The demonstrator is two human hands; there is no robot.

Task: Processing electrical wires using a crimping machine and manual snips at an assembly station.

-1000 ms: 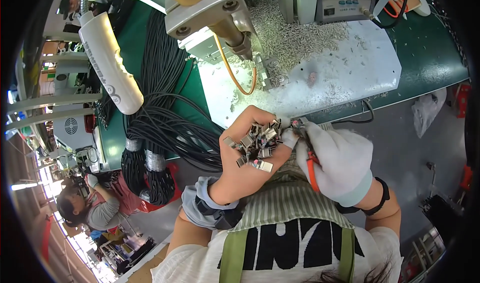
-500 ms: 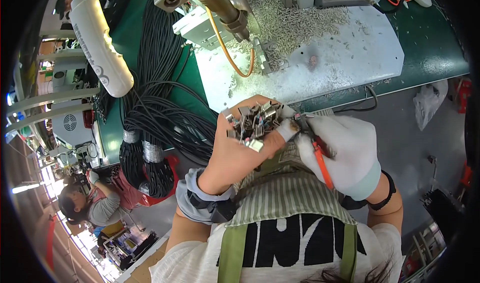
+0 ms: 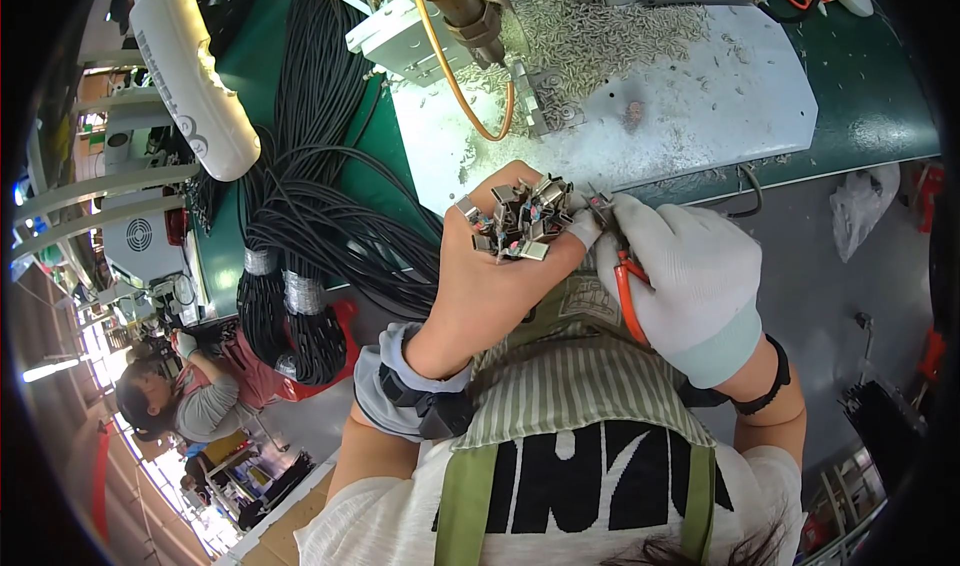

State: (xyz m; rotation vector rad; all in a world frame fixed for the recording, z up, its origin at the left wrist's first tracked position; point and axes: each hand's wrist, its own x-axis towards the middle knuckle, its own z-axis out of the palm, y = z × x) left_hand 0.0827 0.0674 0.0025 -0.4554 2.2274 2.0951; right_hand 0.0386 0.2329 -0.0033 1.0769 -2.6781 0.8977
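Observation:
My left hand (image 3: 480, 311), bare with a white wrap on the thumb tip, is closed around a bunch of cable ends. Shiny metal connectors (image 3: 535, 250) with small coloured wires stick up out of its grip. Black cables (image 3: 345, 221) stretch from the table toward this hand. In a white glove, my right hand (image 3: 700, 281) grips red-handled pliers (image 3: 627, 301), perhaps cutters. Their dark jaws point up beside the left thumb, just right of the connectors. Whether the jaws touch anything is too small to tell.
Ahead, a white board (image 3: 720, 96) on the green table (image 3: 870, 116) carries many small metal bits under a press-like machine (image 3: 470, 21) with an orange tube. A lamp (image 3: 195, 76) hangs at the left. A co-worker (image 3: 205, 396) sits farther left; a plastic bag (image 3: 862, 211) is at the right.
Both hands have shifted slightly up, toward the board, with the connector bunch. The pliers have turned a little, and more of their red handles shows.

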